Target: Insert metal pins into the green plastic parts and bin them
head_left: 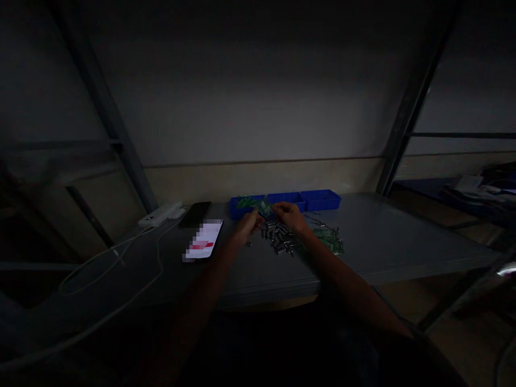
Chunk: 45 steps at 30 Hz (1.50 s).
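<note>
Above the table, my left hand (246, 227) is closed with its fingertips on a small clear plastic bag with green marks (265, 207). My right hand (291, 216) pinches at the bag's other side; its fingertips are small and dim. Below and between the hands lies a heap of small metal cylinders (279, 237). More green-marked bags (328, 242) are spread to the right, partly behind my right forearm. A blue bin (236, 210) just behind my left hand contains green-marked bags.
Two more blue bins, a middle one (296, 201) and a right one (322, 201), stand in the row. On the left are a lit phone (205, 239), a dark phone (195, 214) and a white power bank (160, 214) with cables. Metal rack posts (403, 126) flank the grey tabletop (371, 231).
</note>
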Available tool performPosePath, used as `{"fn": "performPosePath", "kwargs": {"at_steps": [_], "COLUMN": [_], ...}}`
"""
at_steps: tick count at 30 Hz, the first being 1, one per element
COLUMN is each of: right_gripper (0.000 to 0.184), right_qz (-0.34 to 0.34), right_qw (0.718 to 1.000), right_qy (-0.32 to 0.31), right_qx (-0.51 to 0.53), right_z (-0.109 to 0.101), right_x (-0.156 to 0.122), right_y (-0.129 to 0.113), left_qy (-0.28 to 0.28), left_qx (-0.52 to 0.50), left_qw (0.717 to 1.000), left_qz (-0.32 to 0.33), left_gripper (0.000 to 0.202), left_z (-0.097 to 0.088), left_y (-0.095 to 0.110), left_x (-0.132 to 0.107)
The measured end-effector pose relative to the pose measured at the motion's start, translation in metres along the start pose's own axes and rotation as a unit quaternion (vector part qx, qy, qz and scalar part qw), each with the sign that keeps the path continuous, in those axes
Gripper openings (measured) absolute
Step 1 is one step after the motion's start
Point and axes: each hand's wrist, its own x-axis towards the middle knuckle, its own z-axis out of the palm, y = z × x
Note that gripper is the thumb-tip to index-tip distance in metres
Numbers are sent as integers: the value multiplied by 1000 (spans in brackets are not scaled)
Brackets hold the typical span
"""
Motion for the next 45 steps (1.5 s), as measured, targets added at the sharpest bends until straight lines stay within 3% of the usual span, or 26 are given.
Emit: {"fn": "performPosePath", "kwargs": {"at_steps": [6, 9, 12, 16, 20, 26, 31, 33, 36, 40, 45], "right_gripper": [30, 22, 17, 18, 16, 49, 36, 30, 25, 20, 22], "right_qz": [-44, -50, -36, -12, 26, 107, 143, 124, 96, 55, 2], "right_qw": [999, 998, 999, 999, 997, 991, 988, 990, 992, 994, 997], "right_qy": [-8, 11, 18, 32, 37, 54, 59, 63, 75, 96, 78], "right_qx": [20, 22, 7, -11, -55, -67, 5, 15, 17, 7, -3], "right_z": [0, -1, -3, -4, -3, -5, -7, -7, -6, -6, -4], "right_x": [3, 3, 3, 1, -1, -1, 0, 0, 2, 3, 0], "right_y": [7, 8, 6, 1, -2, -4, -2, -1, 1, 1, -6], "left_qy": [-49, -85, -74, -43, 12, 56, 79, 93, 116, 107, 79], "left_qx": [-103, -164, -184, -131, -46, 72, 211, 218, 197, 135, 57], "left_qw": [990, 978, 978, 990, 989, 944, 884, 882, 900, 943, 987], "left_qz": [-80, -93, -63, 9, 140, 316, 409, 408, 371, 283, 128], "left_gripper": [51, 38, 17, 10, 15, 8, 8, 10, 12, 16, 48], "left_z": [-5, -6, -3, 2, 1, 2, 7, 7, 5, 1, -3], "left_y": [15, 20, 19, 13, 10, 7, 8, 7, 6, 6, 6], "left_x": [-9, -14, -14, -13, -12, -5, -10, -11, -9, -4, -3]}}
